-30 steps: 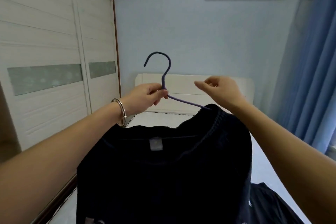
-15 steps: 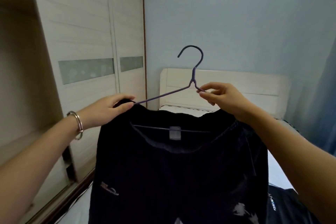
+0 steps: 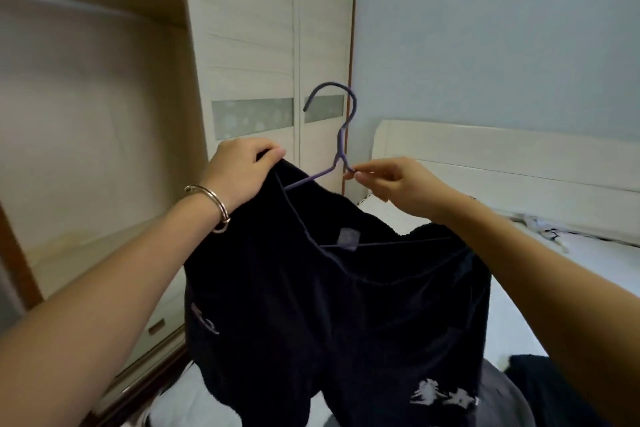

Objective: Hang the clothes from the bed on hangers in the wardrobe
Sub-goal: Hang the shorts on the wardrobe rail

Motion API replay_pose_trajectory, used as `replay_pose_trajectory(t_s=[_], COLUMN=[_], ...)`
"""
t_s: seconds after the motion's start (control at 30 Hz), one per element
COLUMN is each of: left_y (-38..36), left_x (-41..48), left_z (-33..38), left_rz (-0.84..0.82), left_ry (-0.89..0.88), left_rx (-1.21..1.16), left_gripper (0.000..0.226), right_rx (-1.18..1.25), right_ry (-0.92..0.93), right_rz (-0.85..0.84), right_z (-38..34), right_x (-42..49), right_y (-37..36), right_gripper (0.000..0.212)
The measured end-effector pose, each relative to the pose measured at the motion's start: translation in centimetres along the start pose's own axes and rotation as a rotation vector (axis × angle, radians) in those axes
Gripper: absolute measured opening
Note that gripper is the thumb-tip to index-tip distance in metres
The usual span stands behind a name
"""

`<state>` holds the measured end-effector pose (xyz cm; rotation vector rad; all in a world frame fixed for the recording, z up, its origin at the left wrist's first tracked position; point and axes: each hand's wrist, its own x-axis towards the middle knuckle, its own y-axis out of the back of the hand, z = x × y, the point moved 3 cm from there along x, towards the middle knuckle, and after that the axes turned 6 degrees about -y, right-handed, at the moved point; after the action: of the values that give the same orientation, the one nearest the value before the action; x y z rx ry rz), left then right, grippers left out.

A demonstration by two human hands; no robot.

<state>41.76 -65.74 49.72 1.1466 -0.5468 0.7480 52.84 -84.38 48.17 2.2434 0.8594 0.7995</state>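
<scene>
A black shirt [image 3: 332, 315] hangs in front of me on a purple hanger [image 3: 341, 135], whose hook points up and left. My left hand [image 3: 239, 173], with a bracelet on the wrist, grips the shirt's left shoulder over the hanger arm. My right hand [image 3: 391, 180] pinches the hanger just below its neck. The open wardrobe [image 3: 86, 135] is at the left, with a shelf and a rail near its top. The bed [image 3: 588, 274] lies at the right and below.
The wardrobe's white sliding doors [image 3: 270, 55] stand behind the hanger. A white headboard [image 3: 502, 152] runs along the blue wall. More dark clothes [image 3: 540, 392] lie on the bed at the lower right, and a light garment [image 3: 547, 229] near the headboard.
The view has swung left, so the open wardrobe now fills the left side. My left hand went from the hanger's neck to the shirt's left shoulder; my right hand took the neck.
</scene>
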Motion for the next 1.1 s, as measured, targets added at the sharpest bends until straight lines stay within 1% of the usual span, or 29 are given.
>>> replay_pose_trajectory(t_s=[0.07,0.13,0.2,0.27,0.33,0.43,0.53,0.6,0.67,0.7,0.77,0.8,0.83,0.87,0.9,0.93,0.97,1.03,1.07,1.1], left_y=[1.1,2.6,4.5,6.3,8.4,12.2,16.3,18.6,20.7,21.8,24.3,25.6,26.8,27.9,28.7,29.5,30.1,31.4,32.0,32.5], left_x=[-0.8,-2.2,-3.7,-5.4,-6.8,-7.6,-7.6,-7.8,-8.3,-8.6,-9.1,-9.5,-9.8,-10.2,-10.5,-10.8,-11.1,-11.4,-11.5,-11.4], left_z=[-1.4,-2.9,-5.3,-8.4,-12.0,-16.4,-19.9,-22.1,-24.5,-25.9,-28.8,-30.2,-31.4,-32.4,-33.3,-33.9,-34.6,-35.7,-36.4,-37.2], left_rz=[-0.175,-0.353,-0.439,-0.415,-0.321,-0.261,-0.233,-0.237,-0.25,-0.245,-0.207,-0.183,-0.157,-0.139,-0.128,-0.116,-0.094,-0.038,-0.018,-0.004], left_ry=[0.012,0.003,-0.014,0.01,0.045,-0.015,-0.118,-0.154,-0.162,-0.156,-0.115,-0.087,-0.061,-0.032,-0.005,0.018,0.036,0.072,0.098,0.123], left_rx=[0.009,-0.042,-0.057,-0.098,-0.129,0.026,0.151,0.225,0.283,0.311,0.363,0.388,0.411,0.432,0.444,0.449,0.449,0.46,0.466,0.468], left_gripper=[0.035,0.038,0.032,0.022,0.023,0.022,0.023,0.023,0.023,0.024,0.028,0.03,0.032,0.032,0.031,0.03,0.029,0.029,0.029,0.029], right_rx=[0.04,0.016,-0.056,-0.068,0.027,0.233,0.372,0.419,0.396,0.35,0.269,0.27,0.294,0.311,0.311,0.287,0.251,0.185,0.15,0.113], right_ry=[0.027,0.039,0.052,0.066,0.056,0.048,0.068,0.06,0.07,0.095,0.173,0.21,0.24,0.267,0.293,0.303,0.278,0.129,0.052,0.008], right_rz=[-0.005,-0.004,-0.011,-0.03,-0.023,0.029,0.071,0.038,0.043,0.088,0.242,0.308,0.326,0.284,0.193,0.068,-0.077,-0.398,-0.539,-0.643], right_z=[-2.3,-4.9,-7.6,-9.8,-11.4,-13.9,-16.7,-18.2,-19.5,-20.2,-21.6,-22.3,-23.0,-23.6,-24.1,-24.6,-24.5,-23.6,-22.9,-22.2], right_x=[1.0,2.3,3.6,4.4,5.0,6.0,7.6,8.8,10.2,10.8,11.4,11.4,11.3,11.2,11.2,11.3,11.7,12.5,12.8,13.3], right_y=[-2.1,-4.0,-6.5,-9.9,-14.0,-19.8,-24.3,-27.2,-30.0,-31.4,-33.9,-35.2,-36.7,-38.6,-40.8,-43.2,-46.1,-51.6,-54.1,-56.2], right_gripper=[0.02,0.018,0.024,0.026,0.026,0.024,0.015,0.012,0.012,0.017,0.028,0.027,0.022,0.016,0.012,0.014,0.022,0.055,0.072,0.083])
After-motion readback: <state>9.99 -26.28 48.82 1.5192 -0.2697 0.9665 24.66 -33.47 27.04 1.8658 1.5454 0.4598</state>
